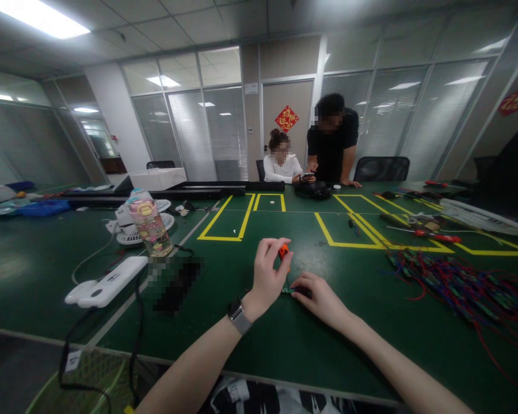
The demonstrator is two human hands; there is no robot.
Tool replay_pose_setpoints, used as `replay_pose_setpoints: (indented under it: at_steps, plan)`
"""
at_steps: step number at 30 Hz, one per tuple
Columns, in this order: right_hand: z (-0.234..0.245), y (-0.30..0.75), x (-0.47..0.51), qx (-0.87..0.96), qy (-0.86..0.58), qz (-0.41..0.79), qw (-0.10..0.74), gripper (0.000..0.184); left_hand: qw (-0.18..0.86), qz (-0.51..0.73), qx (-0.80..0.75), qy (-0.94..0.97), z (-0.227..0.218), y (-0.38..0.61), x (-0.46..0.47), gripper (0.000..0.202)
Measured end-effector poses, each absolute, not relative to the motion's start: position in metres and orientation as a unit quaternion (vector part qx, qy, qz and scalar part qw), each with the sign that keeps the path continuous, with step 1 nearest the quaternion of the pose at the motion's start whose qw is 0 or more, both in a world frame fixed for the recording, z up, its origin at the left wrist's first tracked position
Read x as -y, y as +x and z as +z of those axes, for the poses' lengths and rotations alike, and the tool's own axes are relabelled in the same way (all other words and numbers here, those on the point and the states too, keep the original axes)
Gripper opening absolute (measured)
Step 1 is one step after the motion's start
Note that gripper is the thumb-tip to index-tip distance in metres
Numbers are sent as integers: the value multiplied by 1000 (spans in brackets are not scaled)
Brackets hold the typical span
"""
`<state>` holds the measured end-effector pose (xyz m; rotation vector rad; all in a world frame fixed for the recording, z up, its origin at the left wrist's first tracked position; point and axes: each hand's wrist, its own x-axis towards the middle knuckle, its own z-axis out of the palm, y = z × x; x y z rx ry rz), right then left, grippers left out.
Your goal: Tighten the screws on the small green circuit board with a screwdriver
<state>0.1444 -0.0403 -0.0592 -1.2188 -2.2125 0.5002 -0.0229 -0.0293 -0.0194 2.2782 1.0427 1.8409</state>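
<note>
My left hand (268, 270), with a watch (239, 315) on its wrist, is closed around the orange and black handle of a screwdriver (284, 250). The tool stands roughly upright, its thin shaft pointing down at a small green circuit board (286, 290). Fingers of my right hand (322, 296) pinch the board's right end against the green table (250, 339). They cover part of the board, so I cannot make out whether the screwdriver tip touches it.
A heap of circuit boards with red and blue wires (461, 282) lies at right, near red-handled tools (438, 236). At left are a bottle (150, 227), a white device (107, 282) and a fan (127, 221). Yellow tape (220, 238) marks the table. Two people (332, 138) are across it.
</note>
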Motion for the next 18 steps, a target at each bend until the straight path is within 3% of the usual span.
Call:
replay_pose_setpoints:
  at_steps: [4,12,18]
  plan:
    - [-58,144,41,826,-460,180,273,11,14,594,-337,730,-17,-24,28,19]
    - [-56,145,41,827,-456,185,271,12,61,580,-338,738,-15,-29,28,32]
    - [-59,146,39,828,-456,181,271,11,17,592,-339,731,-16,-28,25,26]
